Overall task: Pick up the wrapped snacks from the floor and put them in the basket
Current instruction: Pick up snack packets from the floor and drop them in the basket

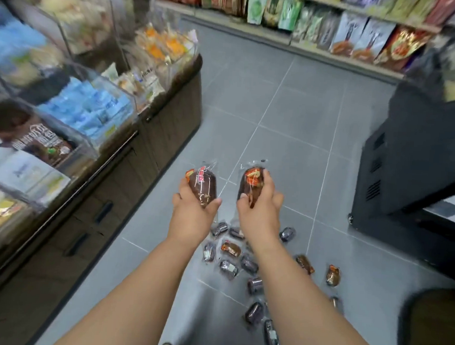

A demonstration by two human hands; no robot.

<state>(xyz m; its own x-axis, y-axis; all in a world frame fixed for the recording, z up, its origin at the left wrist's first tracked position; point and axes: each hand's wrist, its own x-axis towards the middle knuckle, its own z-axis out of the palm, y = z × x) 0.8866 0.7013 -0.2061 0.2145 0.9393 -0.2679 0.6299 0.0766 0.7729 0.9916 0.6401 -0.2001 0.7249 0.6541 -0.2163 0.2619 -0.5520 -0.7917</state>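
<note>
Partly covered by curled fingers, the left snack (202, 188) sits gripped in the left hand (192, 210) and the right snack (249, 188) in the right hand (262, 209), above the floor (291, 109). Both long axes point away from the person. Loose snacks (231, 248) lie below, some hidden by the forearms.

Blur smears the display bins (29, 40) on the left. The right forearm (281, 269) hides some snacks (236, 233) on the floor (291, 109). The lower right corner crops a dark object (435, 331).
</note>
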